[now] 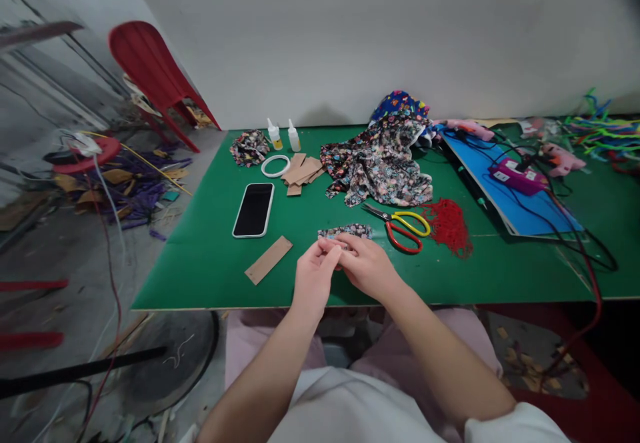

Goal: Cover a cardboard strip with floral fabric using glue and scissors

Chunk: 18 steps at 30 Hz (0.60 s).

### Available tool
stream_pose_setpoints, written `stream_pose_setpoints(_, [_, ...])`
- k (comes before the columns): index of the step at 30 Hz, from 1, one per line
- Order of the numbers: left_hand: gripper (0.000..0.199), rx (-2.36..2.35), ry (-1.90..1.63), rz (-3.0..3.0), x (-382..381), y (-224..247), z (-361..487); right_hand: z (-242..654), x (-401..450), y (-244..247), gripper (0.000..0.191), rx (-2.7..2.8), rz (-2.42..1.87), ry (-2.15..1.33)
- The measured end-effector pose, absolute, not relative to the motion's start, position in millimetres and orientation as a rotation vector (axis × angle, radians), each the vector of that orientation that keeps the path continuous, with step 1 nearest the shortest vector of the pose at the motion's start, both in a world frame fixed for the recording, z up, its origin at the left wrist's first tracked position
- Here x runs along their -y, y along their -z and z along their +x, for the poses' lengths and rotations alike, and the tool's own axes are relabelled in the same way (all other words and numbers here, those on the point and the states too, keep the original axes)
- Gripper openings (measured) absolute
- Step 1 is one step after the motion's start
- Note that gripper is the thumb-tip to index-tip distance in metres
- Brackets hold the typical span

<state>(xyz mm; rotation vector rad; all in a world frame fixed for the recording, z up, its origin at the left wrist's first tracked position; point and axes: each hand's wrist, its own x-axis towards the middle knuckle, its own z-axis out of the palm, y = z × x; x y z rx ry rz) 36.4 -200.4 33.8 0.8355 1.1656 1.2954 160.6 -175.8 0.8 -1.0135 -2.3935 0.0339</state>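
Seeing, at far left, a red stool (107, 153) standing on the floor (145, 239), with purple scraps (123, 196) heaping beside it and a red chair (150, 63) standing farther back, near the wall (320, 36). Passing onto the green worktop (197, 256), finding a crumpled floral piece (249, 148) lying toward the back, with a phone (254, 209) lying face up nearer the front and a card strip (269, 260) lying slantwise before it. Seeing a white ring (275, 175) lying flat, with two bottles (294, 138) standing upright behind it and card pieces (303, 171) overlapping just beside it. Holding the left hand (314, 269) and the right hand (369, 266) together above the worktop's near part, with fingers bending and meeting. Being unable to tell either grip as open or closed on something, the fingers hiding the space between. Seeing a floral strip (357, 229) lying just beyond the fingers, partly hiding behind them. Noticing a floral cloth (387, 163) spreading behind the strip, with a blue cloth (397, 104) bunching at its back. Finding scissors (386, 216) lying with handles spreading apart, just beside tangling red thread (449, 226). Seeing a blue folder (553, 219) farther right, with a purple block (520, 177) lying on it, pink tools (564, 159) lying near, and colourful strips (605, 133) piling at far right.
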Motion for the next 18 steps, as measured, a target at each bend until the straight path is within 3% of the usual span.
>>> stream_pose_setpoints(5, [0.029,-1.115,-1.302,0.806,202.0,-29.5,35.0,160.6,177.3,-3.4,0.046,2.373,-1.012,-0.039])
stream_pose_setpoints(12, [0.019,-1.144,-1.294,0.859,202.1,-34.5,37.8,159.2,180.3,-6.8,0.038,2.302,-1.016,-0.028])
stream_pose_setpoints(18, [0.015,-1.124,-1.266,0.933,202.9,-38.2,38.9,161.1,180.7,-5.6,0.045,2.259,-0.984,0.020])
